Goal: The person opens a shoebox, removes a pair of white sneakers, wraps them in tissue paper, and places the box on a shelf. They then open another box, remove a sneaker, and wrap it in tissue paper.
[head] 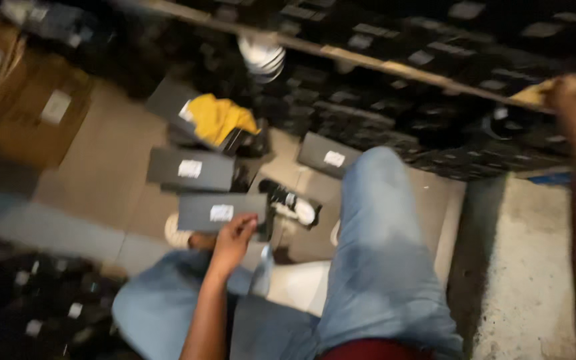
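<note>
Stacked dark boxes (435, 100) are filling the shelving across the top of the head view, while a tiled floor (95, 167) is stretching out below, cluttered with more cartons. I am looking down over my own legs in blue jeans (381, 267), apparently crouching or sitting low so the floor stock is within arm's reach. My left hand (233, 239) is closing its fingers on the near edge of a grey shoebox (218, 212) with a white label, gripping it at the corner, where a flat lid gives the firmest purchase. That box is lying on the floor just ahead of my knees, nearest of a loose row of three; a second grey box (191, 169) is sitting just beyond it, and a third is lying open with yellow wrapping (218, 117) spilling out. A black and white shoe (291, 203) is resting beside the held box. My right hand (571, 97) is reaching up to the wooden shelf rail (368, 60), seemingly bracing; blur is hiding its fingers, so I cannot tell its grip. Brown cardboard cartons (28, 100) are standing at left.
</note>
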